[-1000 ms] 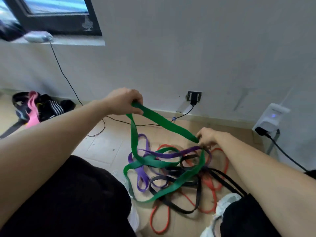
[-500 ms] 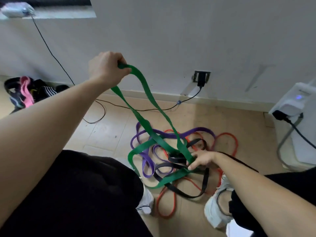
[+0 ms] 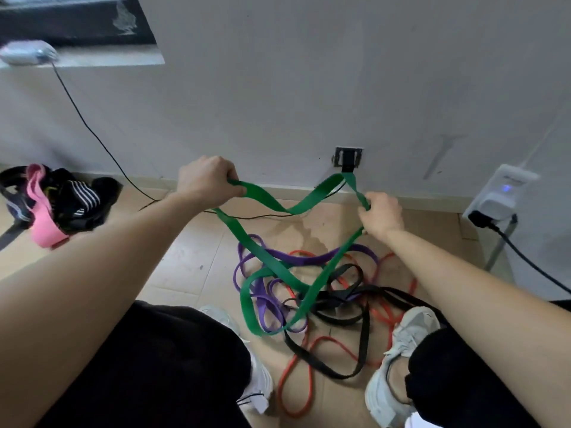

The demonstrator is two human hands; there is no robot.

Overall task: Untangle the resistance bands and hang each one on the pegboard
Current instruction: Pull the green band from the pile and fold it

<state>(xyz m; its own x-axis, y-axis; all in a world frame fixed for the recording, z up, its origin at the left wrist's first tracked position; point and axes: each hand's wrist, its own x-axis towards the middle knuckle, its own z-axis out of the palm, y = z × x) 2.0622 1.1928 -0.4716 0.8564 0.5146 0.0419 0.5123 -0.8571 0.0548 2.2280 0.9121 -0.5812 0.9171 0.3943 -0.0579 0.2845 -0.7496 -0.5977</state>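
A wide green band [image 3: 279, 270] is lifted off the floor between both hands. My left hand [image 3: 208, 180] is closed on one end of it at chest height. My right hand [image 3: 381, 214] pinches another part further right, and the band sags in a twisted span between them. Its lower loop still hangs down into the tangle on the tiled floor, crossing a purple band [image 3: 304, 259], a black band [image 3: 349, 296] and a thin red band [image 3: 296, 393]. No pegboard is in view.
The pile lies between my two white shoes [image 3: 398, 359]. A wall socket with a black plug [image 3: 348, 157] and its cable sit behind the band. A white plugged-in device [image 3: 500, 193] stands at right. A heap of pink and black gear [image 3: 52, 202] lies at left.
My right hand rose from the pile on the floor, bringing a section of the green band up and to the right. My left hand dropped lower, so the band now spans both hands.
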